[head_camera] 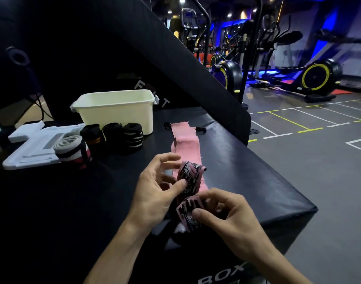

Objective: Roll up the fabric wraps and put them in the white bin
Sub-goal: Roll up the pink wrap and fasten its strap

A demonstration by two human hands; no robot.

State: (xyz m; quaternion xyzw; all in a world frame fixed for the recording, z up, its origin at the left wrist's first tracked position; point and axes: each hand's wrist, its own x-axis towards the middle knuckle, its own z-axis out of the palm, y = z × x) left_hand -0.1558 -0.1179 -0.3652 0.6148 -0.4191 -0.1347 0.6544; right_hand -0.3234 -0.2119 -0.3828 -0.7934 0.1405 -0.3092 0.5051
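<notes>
Head view is looking down on a black padded box [247, 160] that is filling the near scene, with exercise machines [317, 76] standing far right on the gym floor. Sitting at the far left of the box top is the white bin [116, 111], and a white lid [30, 148] is lying near left of it. Four rolled wraps [112, 138] are standing in a row just in front of the bin. A pink wrap [185, 144] is lying stretched from the bin toward the person, its near end partly rolled. Left hand [157, 191] is pinching that roll with thumb and curled fingers, and right hand [226, 214] is pinching its near end.
</notes>
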